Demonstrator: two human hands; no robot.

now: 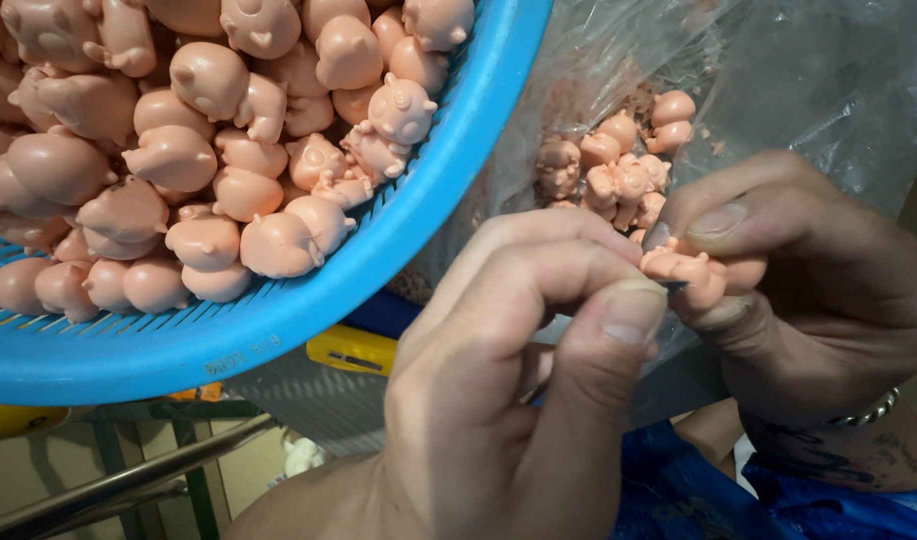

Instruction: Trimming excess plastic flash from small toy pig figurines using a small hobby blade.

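My right hand (818, 290) pinches a small pink rubber animal figure (683, 268) between thumb and fingers. My left hand (508, 400) is closed just left of it, thumb and forefinger pressed together on a thin dark tip, like a small blade (674, 286), which touches the figure's underside. Most of that tool is hidden inside the fingers. A metal bracelet (868, 412) sits on my right wrist.
A blue plastic basket (418, 230) at upper left is heaped with several pink figures (208, 160). Behind my hands, a clear plastic bag (808, 80) holds a smaller pile of pink figures (618, 165). A yellow object (353, 350) and a metal bar (128, 485) lie below the basket.
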